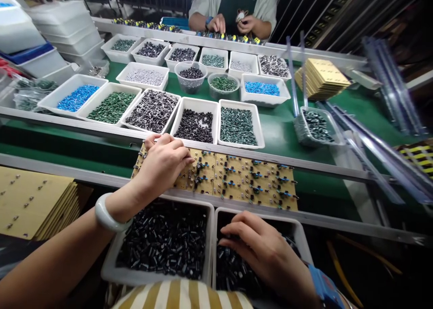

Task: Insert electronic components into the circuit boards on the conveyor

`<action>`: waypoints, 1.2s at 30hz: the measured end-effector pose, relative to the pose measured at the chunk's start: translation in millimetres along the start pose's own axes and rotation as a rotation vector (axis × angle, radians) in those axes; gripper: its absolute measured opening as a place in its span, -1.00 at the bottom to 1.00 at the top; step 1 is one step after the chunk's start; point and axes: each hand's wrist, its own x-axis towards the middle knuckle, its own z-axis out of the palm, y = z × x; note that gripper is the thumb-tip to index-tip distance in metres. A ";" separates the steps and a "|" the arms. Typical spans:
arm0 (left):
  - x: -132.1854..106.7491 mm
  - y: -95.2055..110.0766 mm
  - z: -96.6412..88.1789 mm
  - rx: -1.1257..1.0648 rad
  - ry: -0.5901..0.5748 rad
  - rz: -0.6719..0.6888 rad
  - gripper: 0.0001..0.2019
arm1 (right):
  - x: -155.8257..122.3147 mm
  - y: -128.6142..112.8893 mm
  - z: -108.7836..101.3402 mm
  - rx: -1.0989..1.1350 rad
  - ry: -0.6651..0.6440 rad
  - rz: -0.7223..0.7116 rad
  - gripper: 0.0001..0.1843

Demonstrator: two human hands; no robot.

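Observation:
A tan circuit board point(237, 178) with small black and blue parts lies across two metal rails in front of me. My left hand point(162, 164), a white bangle on its wrist, rests on the board's left end with fingers pinched together; what they hold is too small to name. My right hand point(260, 250) reaches into the right white bin point(301, 237) of small black cylindrical parts, fingers curled down among them. A second white bin point(162, 277) of black parts sits to its left, under my left forearm.
Several white trays of black, green, blue and grey parts point(152, 110) cover the green bench beyond the rails. A stack of tan boards point(30, 200) lies at left, another point(321, 76) at back right. Clear plastic tubes point(379, 146) lie at right. Another person's hands point(233, 25) work opposite.

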 end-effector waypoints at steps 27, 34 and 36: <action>-108.9 51.0 7.8 -0.177 -0.378 0.453 -0.72 | 91.7 23.4 -33.9 0.437 0.132 0.389 -0.68; -117.5 54.5 12.1 -0.237 -0.377 0.451 -0.80 | 132.4 25.5 -28.0 -0.076 0.127 0.010 -0.84; -116.9 53.9 9.8 -0.257 -0.360 0.465 -0.85 | 143.0 28.0 -27.4 -0.180 0.106 -0.108 -0.84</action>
